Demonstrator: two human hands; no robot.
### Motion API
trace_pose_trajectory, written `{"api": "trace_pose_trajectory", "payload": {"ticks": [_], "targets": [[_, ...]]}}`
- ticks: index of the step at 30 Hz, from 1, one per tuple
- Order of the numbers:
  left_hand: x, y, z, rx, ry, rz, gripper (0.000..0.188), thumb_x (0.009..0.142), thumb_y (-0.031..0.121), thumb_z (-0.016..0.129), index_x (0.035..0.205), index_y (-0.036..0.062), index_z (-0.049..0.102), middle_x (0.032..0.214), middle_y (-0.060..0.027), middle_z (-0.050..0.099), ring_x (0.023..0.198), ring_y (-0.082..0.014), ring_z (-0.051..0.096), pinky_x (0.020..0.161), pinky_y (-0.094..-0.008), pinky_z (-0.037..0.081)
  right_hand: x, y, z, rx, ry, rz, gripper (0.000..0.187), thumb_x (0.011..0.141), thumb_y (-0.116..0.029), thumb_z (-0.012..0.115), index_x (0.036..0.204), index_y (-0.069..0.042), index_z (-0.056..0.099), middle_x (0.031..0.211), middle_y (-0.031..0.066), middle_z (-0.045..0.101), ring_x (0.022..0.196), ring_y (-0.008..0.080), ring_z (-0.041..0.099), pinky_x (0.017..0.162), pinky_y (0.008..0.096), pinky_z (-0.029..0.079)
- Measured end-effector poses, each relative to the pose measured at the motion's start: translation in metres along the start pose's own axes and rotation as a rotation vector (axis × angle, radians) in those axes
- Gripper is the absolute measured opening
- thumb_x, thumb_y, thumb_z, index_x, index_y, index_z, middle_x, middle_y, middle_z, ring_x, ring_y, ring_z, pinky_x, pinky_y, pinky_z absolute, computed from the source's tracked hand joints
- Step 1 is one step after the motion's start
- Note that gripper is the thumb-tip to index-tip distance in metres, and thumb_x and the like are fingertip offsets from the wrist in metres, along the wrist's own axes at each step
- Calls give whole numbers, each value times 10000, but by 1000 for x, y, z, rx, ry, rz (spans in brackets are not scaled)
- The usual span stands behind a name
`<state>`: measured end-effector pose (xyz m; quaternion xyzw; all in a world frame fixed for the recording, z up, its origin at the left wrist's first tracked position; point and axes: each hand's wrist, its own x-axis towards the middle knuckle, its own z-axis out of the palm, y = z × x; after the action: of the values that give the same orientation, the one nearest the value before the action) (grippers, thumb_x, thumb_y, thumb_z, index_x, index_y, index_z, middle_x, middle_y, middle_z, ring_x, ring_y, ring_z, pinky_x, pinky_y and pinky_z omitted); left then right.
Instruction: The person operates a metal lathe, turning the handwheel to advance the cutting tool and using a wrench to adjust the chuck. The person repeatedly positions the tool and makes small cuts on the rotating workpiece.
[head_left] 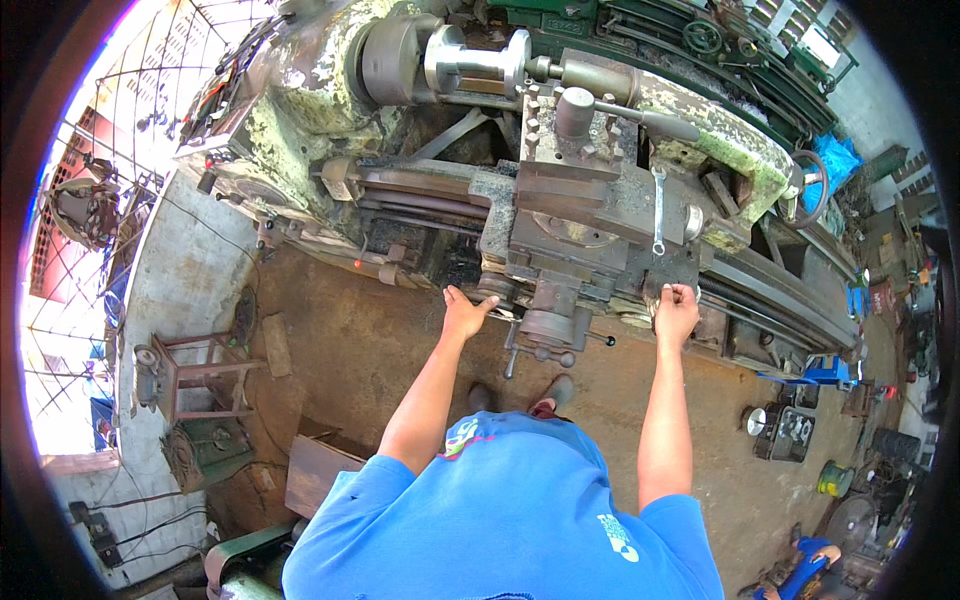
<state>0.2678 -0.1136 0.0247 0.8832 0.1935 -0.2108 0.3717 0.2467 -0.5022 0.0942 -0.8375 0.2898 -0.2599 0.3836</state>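
Note:
A large metal lathe stands before me. Its chuck (390, 60) holds a shiny spool-shaped metal workpiece (478, 62), and the tailstock (600, 80) meets its right end. My left hand (464, 314) is at the carriage's front left, thumb and fingers apart, beside a round handwheel (496, 288); whether it touches the wheel I cannot tell. My right hand (677, 316) is at the carriage's front right with its fingers pinched together, and whatever they hold is hidden. Between my hands, a cross-slide handle (540, 352) juts toward me. The tool post (574, 115) sits on top of the carriage.
A combination wrench (659, 210) lies on the carriage. Behind stands a green machine (700, 40). A wooden stool frame (205, 375) is at the left. At the right are a dark crate (785, 432) and a blue vise-like tool (828, 370). Another person (800, 568) is at the lower right.

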Motion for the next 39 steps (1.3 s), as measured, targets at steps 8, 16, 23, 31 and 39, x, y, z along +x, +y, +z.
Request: {"api": "trace_pose_trajectory", "payload": {"ticks": [8, 16, 23, 31, 39], "targets": [[17, -17, 13, 66, 83, 34, 1258, 749, 659, 680, 1460, -133, 9, 1567, -278, 63, 1340, -368, 412, 897, -359, 530, 0, 0, 0, 15, -2, 5, 161, 830, -190, 696, 864, -37, 664, 654, 101, 661, 579, 195, 626, 593, 338, 485], [23, -23, 13, 60, 61, 35, 1260, 755, 659, 676, 1458, -133, -6, 1567, -278, 39, 1347, -370, 399, 813, -344, 571, 1, 5, 1, 11, -29, 30, 159, 831, -189, 693, 861, -37, 664, 667, 97, 668, 591, 192, 634, 601, 331, 486], [17, -18, 7, 26, 38, 42, 1253, 759, 658, 673, 1462, -128, -3, 1561, -293, 36, 1410, -379, 282, 1060, -373, 404, 1, 4, 1, 28, -18, 4, 149, 833, -177, 692, 866, -34, 663, 686, 100, 675, 605, 199, 643, 605, 330, 489], [11, -12, -2, -5, -44, 22, 1270, 754, 694, 648, 1453, -150, 5, 1555, -311, 29, 1457, -363, 146, 1166, -370, 234, 0, 2, 0, 13, -16, 18, 156, 829, -185, 697, 864, -37, 660, 676, 103, 671, 595, 204, 638, 602, 337, 489], [13, -13, -4, 10, -31, 17, 1268, 752, 695, 650, 1453, -149, 14, 1550, -316, 61, 1443, -380, 192, 1163, -372, 238, -2, -4, -3, 19, -17, 9, 147, 829, -182, 691, 860, -41, 662, 638, 92, 655, 565, 194, 622, 582, 338, 480]]}}
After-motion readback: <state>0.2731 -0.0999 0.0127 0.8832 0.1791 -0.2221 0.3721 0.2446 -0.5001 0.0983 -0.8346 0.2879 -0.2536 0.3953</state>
